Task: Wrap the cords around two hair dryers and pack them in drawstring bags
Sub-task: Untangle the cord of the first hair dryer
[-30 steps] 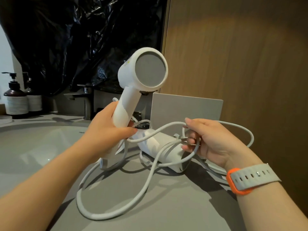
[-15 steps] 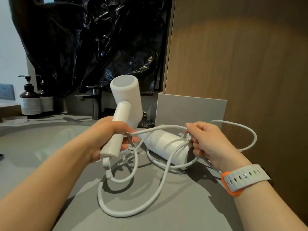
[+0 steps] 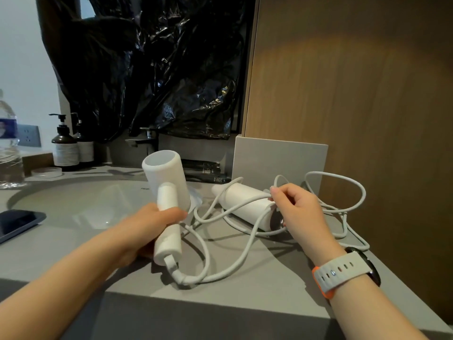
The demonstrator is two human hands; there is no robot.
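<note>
**Item 1.** White matte-plastic hair dryer [image 3: 164,190], round barrel on a straight cylindrical handle. Held just above the grey stone-look tabletop [image 3: 245,298], barrel uppermost. Gripped mid-handle by the left hand [image 3: 157,223], fingers wrapped round. Probably light and rigid, with a smooth shell that is a little slippery. Best taken by the handle, as here.

**Item 2.** Second white plastic hair dryer [image 3: 245,204], lying on its side on the tabletop. Just behind and to the right of item 1, with cord loops draped over it.

**Item 3.** White rubber-sheathed cords [image 3: 247,244], round in section, limp but springy. Spread in loose tangled loops across tabletop and item 2, not yet wound. Cannot tell which strand belongs to which dryer. One strand pinched by the right hand [image 3: 297,212], fingertips curled on it above item 2's rear end. Likely to spring open unless wound taut. Stiffer moulded sleeve at handle base [image 3: 171,263] better not bent sharply.

**Hands.** Well apart, each closed on its own object.

**Surroundings.** White glossy basin [image 3: 93,204], brown pump bottles [image 3: 65,148], crinkled black plastic sheet [image 3: 159,69], flat grey board [image 3: 279,160]. Drawstring bags not in view.
</note>
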